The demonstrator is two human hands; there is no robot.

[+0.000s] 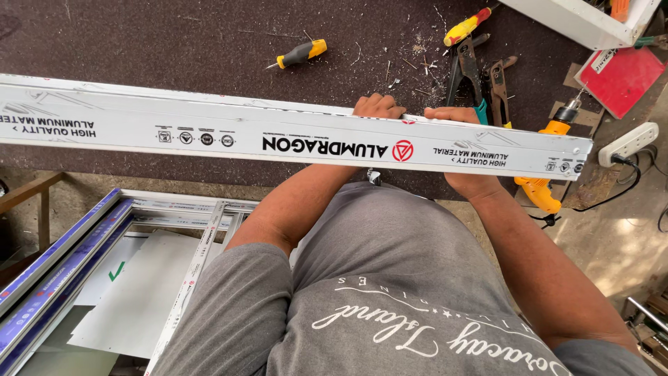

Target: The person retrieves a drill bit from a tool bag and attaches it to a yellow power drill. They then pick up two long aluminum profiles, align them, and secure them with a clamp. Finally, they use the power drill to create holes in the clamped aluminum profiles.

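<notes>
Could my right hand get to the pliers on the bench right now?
Probably yes: the right hand grips the white profile and the pliers lie just beyond, nothing between.

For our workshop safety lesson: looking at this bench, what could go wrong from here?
1. The long white profile overhangs the bench to the left; held only by the left hand and right hand, it might swing or tip.
2. The yellow drill sits at the bench edge and could be knocked off.
</notes>
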